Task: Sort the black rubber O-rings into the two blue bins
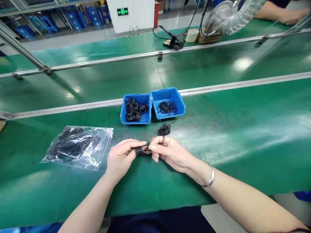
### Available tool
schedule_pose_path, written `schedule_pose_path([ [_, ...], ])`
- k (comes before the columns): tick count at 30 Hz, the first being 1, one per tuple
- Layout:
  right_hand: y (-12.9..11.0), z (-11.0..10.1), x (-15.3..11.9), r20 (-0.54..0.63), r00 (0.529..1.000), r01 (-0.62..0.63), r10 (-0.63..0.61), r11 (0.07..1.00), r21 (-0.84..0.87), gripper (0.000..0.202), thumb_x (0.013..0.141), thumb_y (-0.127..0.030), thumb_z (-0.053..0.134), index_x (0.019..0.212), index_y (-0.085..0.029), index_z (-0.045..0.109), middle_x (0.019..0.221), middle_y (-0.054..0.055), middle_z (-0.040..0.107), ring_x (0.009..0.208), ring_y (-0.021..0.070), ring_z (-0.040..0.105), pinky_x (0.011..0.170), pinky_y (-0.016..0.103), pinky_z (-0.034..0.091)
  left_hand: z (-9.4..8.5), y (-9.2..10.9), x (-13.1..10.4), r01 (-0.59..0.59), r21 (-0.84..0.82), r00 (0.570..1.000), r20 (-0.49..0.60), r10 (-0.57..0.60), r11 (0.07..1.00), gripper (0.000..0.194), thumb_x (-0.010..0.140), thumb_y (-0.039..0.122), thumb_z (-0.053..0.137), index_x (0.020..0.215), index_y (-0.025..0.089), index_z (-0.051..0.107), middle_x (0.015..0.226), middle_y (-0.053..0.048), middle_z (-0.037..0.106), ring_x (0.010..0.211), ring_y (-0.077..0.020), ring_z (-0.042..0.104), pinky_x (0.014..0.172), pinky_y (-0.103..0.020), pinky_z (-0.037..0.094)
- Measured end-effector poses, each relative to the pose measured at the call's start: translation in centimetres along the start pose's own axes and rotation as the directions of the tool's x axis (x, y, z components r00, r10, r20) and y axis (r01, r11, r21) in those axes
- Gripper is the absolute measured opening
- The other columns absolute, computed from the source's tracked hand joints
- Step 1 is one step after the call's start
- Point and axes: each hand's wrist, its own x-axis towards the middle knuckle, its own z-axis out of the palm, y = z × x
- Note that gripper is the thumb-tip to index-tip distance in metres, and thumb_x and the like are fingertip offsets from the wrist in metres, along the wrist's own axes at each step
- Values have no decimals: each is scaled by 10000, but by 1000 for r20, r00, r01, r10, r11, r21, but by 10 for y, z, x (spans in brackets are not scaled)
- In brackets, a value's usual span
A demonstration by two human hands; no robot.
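Observation:
Between my hands, over the green table, is a small bundle of black rings (139, 151). My left hand (122, 157) pinches the bundle from the left, thumb and fingers closed round it. My right hand (167, 151) meets its right end with thumb and forefinger pressed together, and a thin black ring loops round one of its fingers. Just beyond my right hand lies a loose black coil (164, 129). Behind stand two blue bins: the left bin (136, 122) holds several black coils, the right bin (181, 106) a loose tangle of thin black rings.
A clear plastic bag (77, 147) of black rings lies at the left. Metal rails cross the green table (230, 136) behind the bins. Farther back are a black tool stand (178, 42), a tape roll (191, 35), a silver duct (243, 17) and another person's arm (272, 12).

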Motion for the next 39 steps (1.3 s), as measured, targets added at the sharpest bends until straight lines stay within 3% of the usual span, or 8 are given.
schedule_pose_path([
  [4, -5, -1, 0, 2, 1000, -29, 29, 979, 201, 194, 820, -325, 782, 814, -180, 652, 746, -16, 634, 639, 99, 586, 581, 232, 496, 3, 3, 1, 182, -306, 981, -6, -193, 934, 160, 857, 134, 650, 960, 204, 750, 939, -45, 749, 795, -185, 751, 777, -320, 640],
  [6, -7, -3, 0, 22, 999, -31, 26, 959, 282, 193, 858, -355, 739, 873, -191, 637, 889, 7, 654, 733, 122, 635, 624, 254, 538, 3, 4, 2, 210, -346, 974, -13, -228, 915, 136, 861, 151, 658, 959, 199, 739, 924, -37, 752, 777, -181, 757, 783, -314, 643],
  [10, -8, -4, 0, 53, 998, -51, 37, 955, 293, 161, 874, -318, 725, 897, -186, 636, 1003, 45, 681, 819, 158, 679, 680, 281, 563, 2, 5, 2, 187, -244, 981, 4, -192, 952, 169, 867, 139, 651, 987, 217, 740, 948, -31, 755, 819, -170, 756, 809, -280, 630],
  [16, -8, -5, 2, -15, 1000, 18, -15, 972, 236, 221, 862, -342, 739, 751, -165, 668, 769, 1, 624, 681, 100, 570, 624, 233, 482, 2, 3, -2, 171, -174, 985, 48, -165, 970, 181, 885, 166, 643, 1027, 227, 737, 976, -48, 746, 836, -188, 749, 821, -322, 626],
  [20, -4, -2, 2, -84, 995, 52, -50, 998, 25, 199, 808, -350, 788, 759, -169, 724, 627, -21, 595, 591, 98, 525, 598, 252, 440, 2, 1, -3, 114, -37, 993, 22, -113, 993, 196, 886, 159, 634, 1016, 252, 747, 976, -36, 745, 801, -168, 735, 762, -294, 612],
  [26, 3, 5, -1, -38, 994, 98, -107, 979, -178, 144, 725, -286, 846, 796, -197, 758, 759, -19, 639, 597, 84, 525, 598, 256, 436, 2, 0, -2, -16, 87, 1000, 18, 15, 996, 216, 886, 137, 631, 1014, 261, 752, 959, -17, 756, 859, -148, 713, 756, -248, 569],
  [36, 3, 2, -1, -30, 997, 71, -77, 982, -174, 209, 716, -285, 857, 695, -168, 686, 697, -31, 621, 580, 78, 522, 614, 249, 432, 1, 1, 0, 40, 49, 998, 54, -43, 998, 287, 839, 54, 645, 985, 268, 768, 937, -7, 759, 851, -144, 711, 744, -233, 565],
  [39, 0, 1, -1, -30, 999, 28, -31, 995, -100, 217, 762, -274, 831, 686, -157, 665, 633, -32, 605, 577, 77, 521, 610, 231, 425, 2, 1, -1, 108, -59, 992, 68, -104, 992, 262, 850, 85, 657, 993, 274, 769, 951, -5, 757, 837, -148, 732, 773, -249, 586],
])
